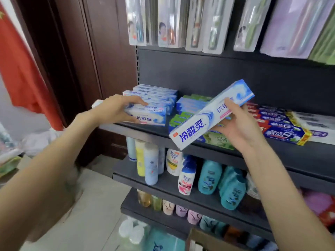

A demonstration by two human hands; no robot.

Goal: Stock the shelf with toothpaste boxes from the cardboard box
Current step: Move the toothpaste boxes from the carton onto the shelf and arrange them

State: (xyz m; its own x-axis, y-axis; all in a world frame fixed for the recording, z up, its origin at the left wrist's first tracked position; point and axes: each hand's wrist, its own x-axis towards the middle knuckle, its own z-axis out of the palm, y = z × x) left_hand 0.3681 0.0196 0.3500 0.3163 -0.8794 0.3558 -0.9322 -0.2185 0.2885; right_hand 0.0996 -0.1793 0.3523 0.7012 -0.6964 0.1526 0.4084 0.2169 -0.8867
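My right hand holds a white-and-blue toothpaste box tilted in the air in front of the dark shelf. My left hand grips the left end of a matching toothpaste box that lies at the front of a stack of the same boxes at the shelf's left end. A corner of the cardboard box shows at the bottom edge, below the shelves.
Green and blue toothpaste boxes and red-and-blue ones fill the shelf to the right. Toothbrush packs hang above. Shampoo bottles stand on lower shelves. A red flag hangs at left.
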